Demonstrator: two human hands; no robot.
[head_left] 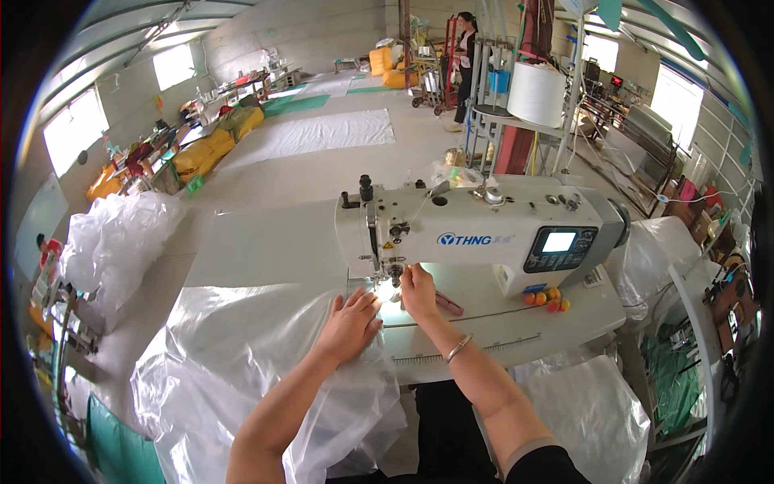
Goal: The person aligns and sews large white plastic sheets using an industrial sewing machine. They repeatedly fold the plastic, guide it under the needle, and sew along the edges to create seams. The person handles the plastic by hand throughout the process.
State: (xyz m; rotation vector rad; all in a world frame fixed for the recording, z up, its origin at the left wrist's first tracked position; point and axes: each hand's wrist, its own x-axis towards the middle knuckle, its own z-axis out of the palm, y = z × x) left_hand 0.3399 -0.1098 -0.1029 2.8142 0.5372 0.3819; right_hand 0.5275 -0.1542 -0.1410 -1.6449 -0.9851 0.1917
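Note:
A white industrial sewing machine (476,222) with a lit screen stands on its table in front of me. My left hand (351,324) lies flat with fingers stretched on a clear plastic sheet (242,347), just left of the lit needle area. The sheet drapes off the table's left and front edges. Close to the right of the presser foot (395,274), my right hand (418,295) is closed with its fingers curled. What it pinches, if anything, is too small to make out. A slim pinkish-red tool (449,304) lies on the table beside that hand.
Several small orange-red fruits (548,300) sit under the machine's screen. A big white thread cone (537,94) stands on a rack behind it. Bunched plastic (121,242) is at left, and more sheet (588,411) hangs at right. A person (465,68) stands farther back.

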